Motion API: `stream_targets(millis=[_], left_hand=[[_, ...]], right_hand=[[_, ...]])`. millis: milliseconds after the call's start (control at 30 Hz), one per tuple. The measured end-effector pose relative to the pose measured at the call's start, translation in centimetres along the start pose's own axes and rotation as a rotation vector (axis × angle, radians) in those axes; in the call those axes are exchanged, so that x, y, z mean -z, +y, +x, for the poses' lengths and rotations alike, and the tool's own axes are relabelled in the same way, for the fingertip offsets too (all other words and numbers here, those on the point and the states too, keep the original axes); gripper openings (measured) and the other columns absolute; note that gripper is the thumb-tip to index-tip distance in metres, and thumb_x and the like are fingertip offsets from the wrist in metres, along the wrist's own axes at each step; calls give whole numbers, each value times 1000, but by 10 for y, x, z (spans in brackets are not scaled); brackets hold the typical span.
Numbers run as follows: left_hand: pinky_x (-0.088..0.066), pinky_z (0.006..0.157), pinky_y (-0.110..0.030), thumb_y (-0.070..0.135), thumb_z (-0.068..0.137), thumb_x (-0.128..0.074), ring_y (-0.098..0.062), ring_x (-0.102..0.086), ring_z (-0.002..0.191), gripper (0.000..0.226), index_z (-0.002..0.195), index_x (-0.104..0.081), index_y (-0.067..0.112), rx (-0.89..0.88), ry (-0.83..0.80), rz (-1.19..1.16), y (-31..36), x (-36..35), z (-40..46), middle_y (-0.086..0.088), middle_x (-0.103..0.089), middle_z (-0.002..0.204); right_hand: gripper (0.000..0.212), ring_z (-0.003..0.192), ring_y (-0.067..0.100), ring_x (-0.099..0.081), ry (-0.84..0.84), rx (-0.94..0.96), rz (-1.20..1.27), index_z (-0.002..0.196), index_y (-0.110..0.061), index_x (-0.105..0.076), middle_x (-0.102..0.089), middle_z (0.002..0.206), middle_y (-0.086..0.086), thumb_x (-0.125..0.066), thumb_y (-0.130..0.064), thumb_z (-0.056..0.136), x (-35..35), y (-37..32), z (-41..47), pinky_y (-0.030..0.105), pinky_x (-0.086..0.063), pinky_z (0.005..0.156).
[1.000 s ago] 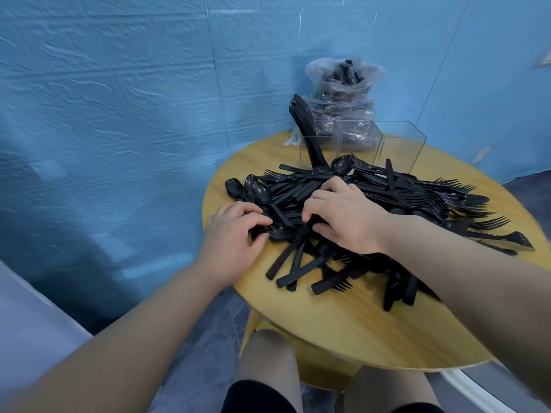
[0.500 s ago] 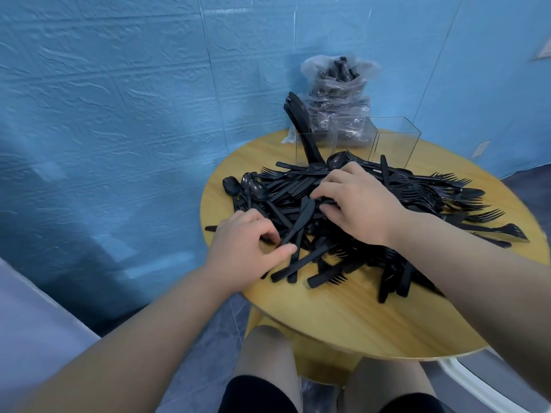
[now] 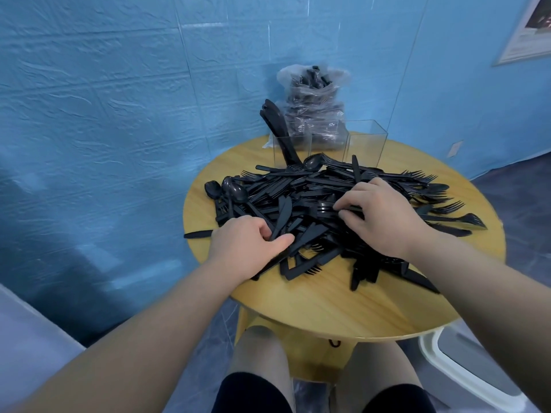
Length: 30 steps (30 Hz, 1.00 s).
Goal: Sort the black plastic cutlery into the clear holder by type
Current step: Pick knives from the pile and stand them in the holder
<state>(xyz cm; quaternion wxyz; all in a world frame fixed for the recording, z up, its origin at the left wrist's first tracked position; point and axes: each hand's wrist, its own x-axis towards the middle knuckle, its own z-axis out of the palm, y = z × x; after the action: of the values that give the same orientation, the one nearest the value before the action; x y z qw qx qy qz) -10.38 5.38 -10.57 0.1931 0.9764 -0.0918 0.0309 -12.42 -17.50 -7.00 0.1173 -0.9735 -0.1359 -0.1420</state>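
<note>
Both hands are down in the cutlery pile (image 3: 313, 201), which covers most of the middle and far half of the round wooden table (image 3: 313, 305). At about eight o'clock on the tabletop, the left hand (image 3: 244, 245) has its fingers curled and its thumb pressed against a black knife (image 3: 283, 214) that slants up out of the heap, so it is pinching that knife at the handle end. At about three o'clock from it, the right hand (image 3: 378, 216) lies palm down on the pile with its fingers bent and its fingertips (image 3: 340, 206) touching a fork (image 3: 323, 207); whether it actually has hold of anything I cannot tell. Forks, knives and spoons lie tangled together in the heap. Two spoons (image 3: 235, 192) sit bowl-up at its ten o'clock edge, a fan of fork tines sticks out toward three o'clock, and one loose knife (image 3: 198, 234) pokes past the table rim at nine o'clock, just beside the left wrist. At twelve o'clock on the table, touching the far edge of the pile, stands the clear holder (image 3: 362, 144), a row of see-through square compartments. Its left compartment holds a bunch of upright knives (image 3: 275, 123) that lean toward eleven o'clock, while the right one looks bare. Just behind the holder, against the blue wall (image 3: 104, 99), sits a clear plastic bag (image 3: 313, 96) stuffed with more black cutlery. At six o'clock below the table edge are the person's bare knees and dark shorts (image 3: 253, 391).
</note>
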Motion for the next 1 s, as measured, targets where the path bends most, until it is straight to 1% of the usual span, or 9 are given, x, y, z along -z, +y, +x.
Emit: stream_targets(millis=[167, 233, 333, 433, 600, 700, 800, 867, 1000], left_hand=[[-54, 71, -33, 48, 86, -59, -7, -58, 69, 22, 78, -63, 28, 18, -4, -14, 5, 1, 3, 11, -61, 67], [-54, 68, -32, 43, 88, -58, -8, -57, 66, 19, 76, -61, 28, 28, -5, -26, 5, 3, 4, 11, -60, 65], [-49, 63, -29, 39, 90, -56, -7, -54, 67, 17, 81, -59, 26, 33, 18, -42, 3, 6, 4, 11, -56, 69], [-43, 57, -28, 38, 93, -51, -8, -53, 68, 13, 88, -53, 27, 21, 47, -26, -1, 9, 1, 9, -57, 75], [-39, 48, -31, 31, 100, -37, -14, -53, 56, 13, 95, -43, 21, -101, 73, 29, -5, 7, -12, 3, -55, 65], [-42, 50, -34, 37, 101, -33, -17, -55, 56, 19, 92, -39, 21, -155, 27, 52, -1, 4, -20, 2, -55, 64], [-45, 52, -32, 57, 93, -42, -13, -55, 60, 35, 92, -41, 22, -154, -36, 96, 0, 2, -25, 5, -55, 68], [-45, 56, -29, 65, 85, -50, -10, -55, 66, 40, 92, -44, 25, -139, -48, 112, 1, 2, -26, 11, -53, 71], [-37, 54, -23, 52, 86, -58, -3, -50, 65, 35, 72, -40, 26, -131, -29, 59, 3, 3, -25, 12, -52, 73]], right_hand=[[22, 101, 16, -42, -40, 10, 45, 107, -28, -67, -60, 103, -9, -56, -38, 91, 4, -4, -5, 28, -39, 84], [28, 102, 15, -41, -59, 6, 14, 109, -28, -65, -58, 104, -9, -59, -45, 88, 3, -6, -5, 27, -38, 82], [33, 101, 15, -42, -75, -30, -42, 111, -27, -63, -57, 103, -8, -60, -48, 86, 1, -8, -2, 29, -42, 81], [34, 100, 17, -48, -76, -68, -66, 110, -24, -62, -58, 100, -7, -60, -48, 86, -1, -7, 2, 32, -46, 81], [22, 89, 19, -57, -20, -142, -58, 103, -20, -63, -63, 93, -5, -59, -37, 89, -2, -4, 7, 32, -50, 75], [14, 84, 18, -53, 7, -152, -50, 97, -20, -62, -59, 89, -5, -59, -32, 90, -2, -2, 7, 30, -47, 73], [10, 84, 19, -56, 30, -153, -37, 93, -20, -62, -58, 88, -5, -59, -29, 90, -2, -1, 6, 31, -48, 73], [9, 84, 20, -56, 34, -153, -29, 91, -20, -62, -58, 87, -4, -58, -28, 90, -3, 1, 4, 31, -48, 72], [7, 83, 18, -56, 37, -159, -5, 91, -20, -62, -57, 86, -5, -58, -27, 90, -3, 6, 2, 31, -48, 73]])
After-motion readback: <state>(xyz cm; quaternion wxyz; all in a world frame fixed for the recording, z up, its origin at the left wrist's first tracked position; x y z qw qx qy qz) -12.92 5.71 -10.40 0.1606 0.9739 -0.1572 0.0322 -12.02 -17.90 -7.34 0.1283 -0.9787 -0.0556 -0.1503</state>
